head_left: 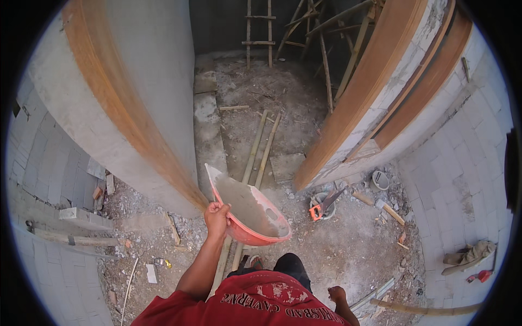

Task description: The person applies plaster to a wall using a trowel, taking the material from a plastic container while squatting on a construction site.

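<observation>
My left hand grips the rim of a red plastic scoop pan at its left side. The pan is raised in front of my body and tilted, its pointed lip toward the far left. Wet grey mortar lies inside, and grey smears coat the inner wall. Low at my right side hangs my right hand, apart from the pan. Its fingers are loosely curled with a gap at the thumb, and nothing shows in them.
Wooden frames line the doorway's left wall edge and right side. Bamboo poles run along the rubble floor. An orange-handled saw rests on a bucket. Another bucket stands farther right. A ladder leans at the back.
</observation>
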Demonstrator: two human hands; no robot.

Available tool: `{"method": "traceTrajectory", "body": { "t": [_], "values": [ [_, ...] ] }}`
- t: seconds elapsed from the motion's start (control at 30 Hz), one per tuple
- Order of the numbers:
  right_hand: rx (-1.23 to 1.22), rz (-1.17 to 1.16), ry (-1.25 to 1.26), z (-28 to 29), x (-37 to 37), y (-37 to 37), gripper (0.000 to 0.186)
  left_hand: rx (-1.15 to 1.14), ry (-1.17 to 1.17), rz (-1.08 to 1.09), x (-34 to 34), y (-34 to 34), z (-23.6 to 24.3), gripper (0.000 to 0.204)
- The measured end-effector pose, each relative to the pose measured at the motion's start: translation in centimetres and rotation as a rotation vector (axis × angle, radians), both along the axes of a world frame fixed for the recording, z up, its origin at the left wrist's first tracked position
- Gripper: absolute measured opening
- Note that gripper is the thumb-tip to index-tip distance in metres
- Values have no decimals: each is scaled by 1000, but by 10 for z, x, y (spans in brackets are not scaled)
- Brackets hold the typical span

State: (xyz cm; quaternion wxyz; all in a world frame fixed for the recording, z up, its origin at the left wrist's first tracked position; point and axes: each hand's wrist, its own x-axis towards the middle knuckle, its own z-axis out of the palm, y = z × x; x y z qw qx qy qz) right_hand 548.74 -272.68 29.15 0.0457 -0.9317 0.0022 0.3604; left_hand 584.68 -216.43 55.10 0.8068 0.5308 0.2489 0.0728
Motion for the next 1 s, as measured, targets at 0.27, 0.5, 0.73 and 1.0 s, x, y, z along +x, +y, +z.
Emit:
{"method": "traceTrajectory", "body": {
  "t": [0.27, 0.5, 0.73, 1.0],
  "values": [
    [112, 9, 373, -58, 145, 28, 40, -84, -60, 32, 258, -13, 1, 18],
    [165, 53, 93, -66, 680, 111, 44, 135, -22, 213, 417, 63, 14, 18],
    [876, -489, -615, 176, 1120, 231, 32, 395, -32, 476, 573, 134, 17, 19],
    [481, -160, -575, 27, 1239, 233, 39, 564, 57, 506, 792, 229, -61, 22]
  ]
}}
